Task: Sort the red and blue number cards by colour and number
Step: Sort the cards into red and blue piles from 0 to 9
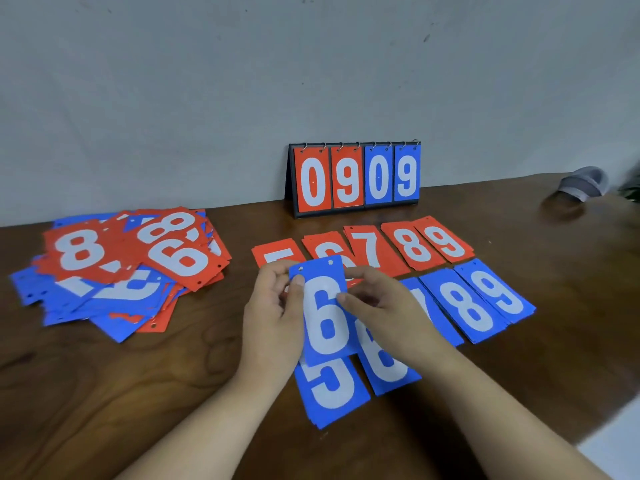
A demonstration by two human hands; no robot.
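Note:
My left hand and my right hand both pinch a blue 6 card, held above the sorted rows. Under it lie a blue row: a 5 pile, a 6 pile, a mostly hidden 7 pile, an 8 pile and a 9 pile. Behind them runs a red row: 5, 6, 7, 8 and 9. A mixed heap of unsorted red and blue cards lies at the left.
A flip scoreboard showing 0 9 0 9 stands at the back of the brown wooden table, against the grey wall. A grey cap lies at the far right. A white surface shows at the bottom right corner.

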